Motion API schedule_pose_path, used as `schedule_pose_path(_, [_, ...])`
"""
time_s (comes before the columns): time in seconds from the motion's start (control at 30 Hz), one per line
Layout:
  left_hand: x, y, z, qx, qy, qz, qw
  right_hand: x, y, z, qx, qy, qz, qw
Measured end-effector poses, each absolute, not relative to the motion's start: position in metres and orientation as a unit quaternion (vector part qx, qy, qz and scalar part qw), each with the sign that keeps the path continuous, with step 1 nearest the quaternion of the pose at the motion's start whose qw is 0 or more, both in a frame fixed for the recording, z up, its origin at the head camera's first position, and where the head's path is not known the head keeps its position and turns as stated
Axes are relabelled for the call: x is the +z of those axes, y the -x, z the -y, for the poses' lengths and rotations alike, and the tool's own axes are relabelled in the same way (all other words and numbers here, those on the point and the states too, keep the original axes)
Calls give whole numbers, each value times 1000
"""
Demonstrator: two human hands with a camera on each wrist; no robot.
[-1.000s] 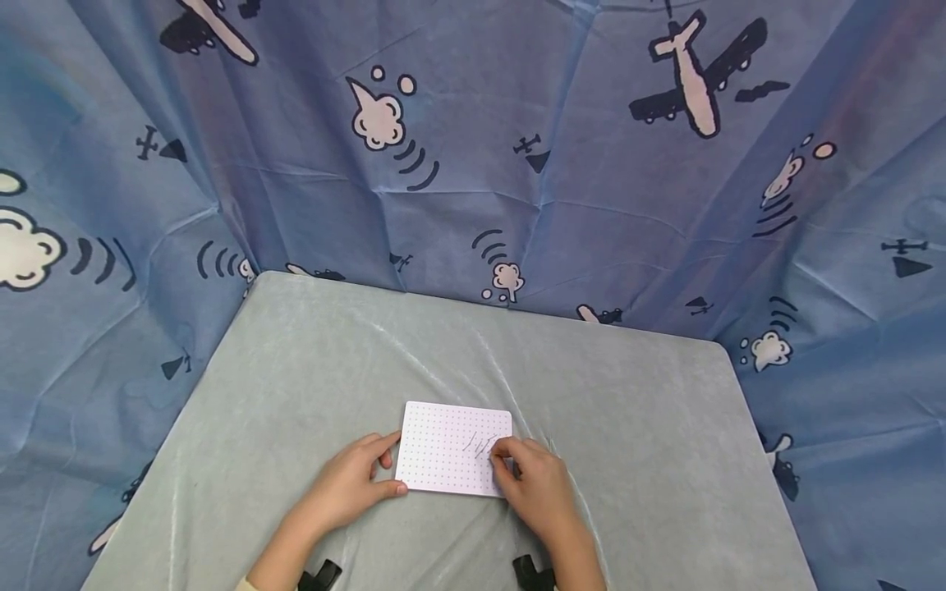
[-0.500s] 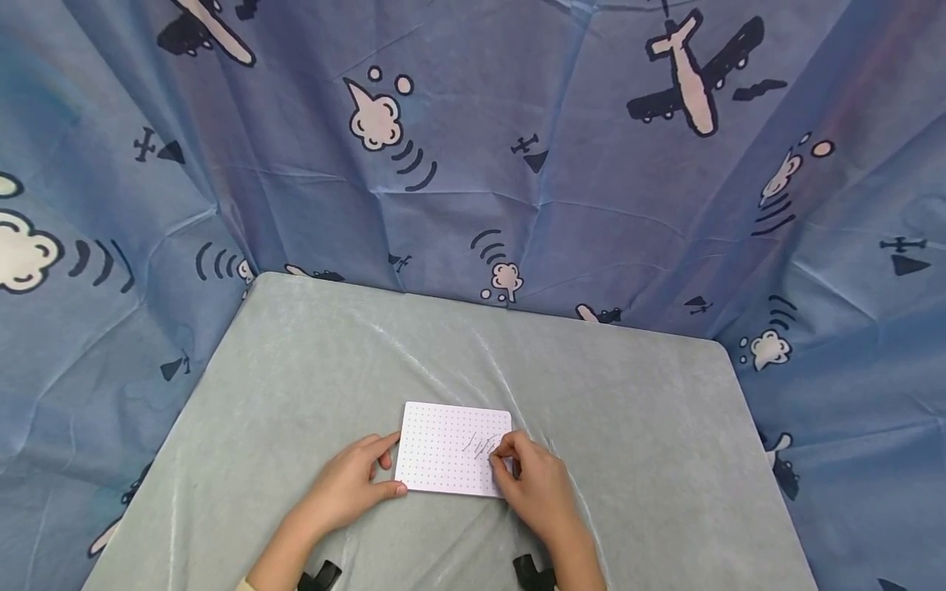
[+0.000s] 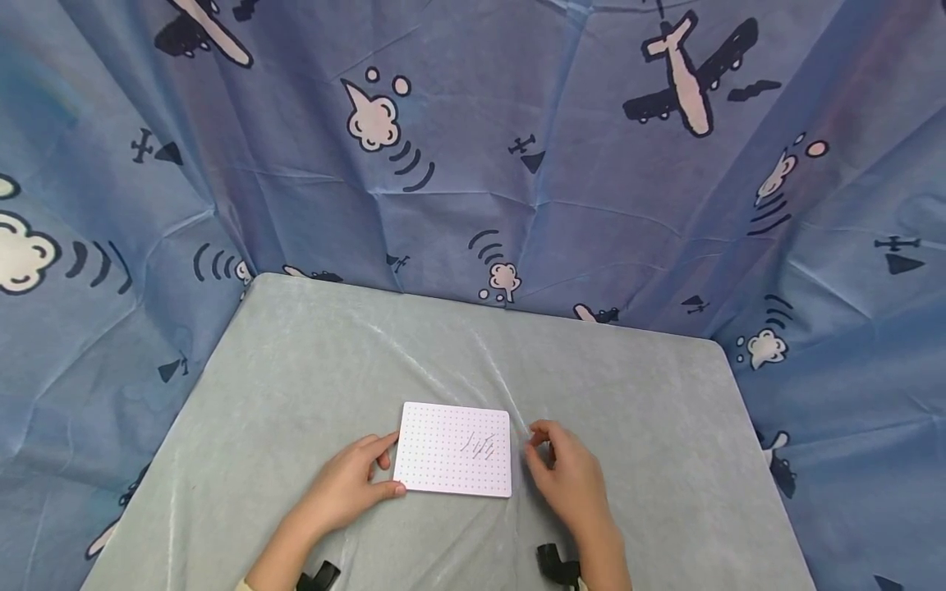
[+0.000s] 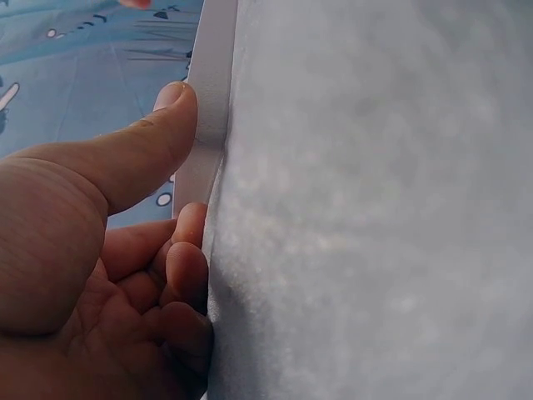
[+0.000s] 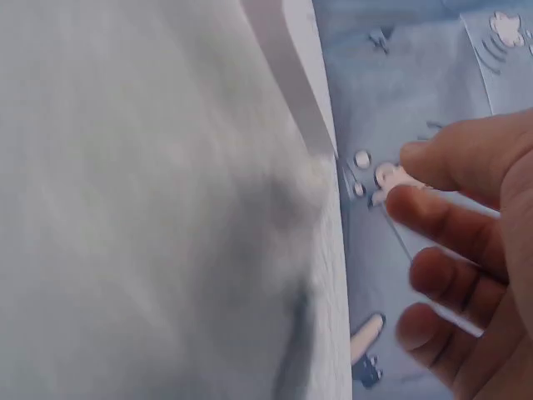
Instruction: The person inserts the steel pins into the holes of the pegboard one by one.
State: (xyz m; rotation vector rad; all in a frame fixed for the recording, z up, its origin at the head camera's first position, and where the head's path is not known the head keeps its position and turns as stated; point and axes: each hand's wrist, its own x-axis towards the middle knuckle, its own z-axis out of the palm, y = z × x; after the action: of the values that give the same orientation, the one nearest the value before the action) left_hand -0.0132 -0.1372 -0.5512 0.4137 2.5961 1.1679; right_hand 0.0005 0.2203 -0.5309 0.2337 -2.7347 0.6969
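Note:
A white board (image 3: 436, 451) with rows of small dots or holes lies on the cloth. Several thin dark slanted pieces (image 3: 479, 446) stand or lie on its right half; too small to tell their kind. Along the board's left side rests my left hand (image 3: 351, 484), its forefinger on the left edge and its thumb at the near left corner. In the left wrist view that thumb is straight against the board's side. My right hand (image 3: 572, 472) hovers just right of the board, apart from it. The right wrist view shows its fingers loosely bent with nothing between them.
A grey-green cloth (image 3: 650, 410) covers the table. Blue curtains (image 3: 458, 164) printed with planes and clouds hang behind it and at both sides. Dark wrist camera mounts (image 3: 557, 565) sit under both forearms.
My right hand has drawn away from the board's right part, moving right and uncovering the board's right edge and the thin pieces. The left hand and the board stay in place.

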Motion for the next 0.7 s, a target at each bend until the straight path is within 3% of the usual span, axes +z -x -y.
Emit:
schedule_pose_path(0.13, [-551,14,138,408,-148,-892,126,-530,0,-237,229,-55,961,148])
schedule_pose_path(0.5, [-556,14,139,407,-157,-892,120,-534,-1,-249,228,16,973,44])
schedule_pose_path(0.7, [-556,14,138,402,-152,-894,129,-538,-2,-248,224,37,974,14])
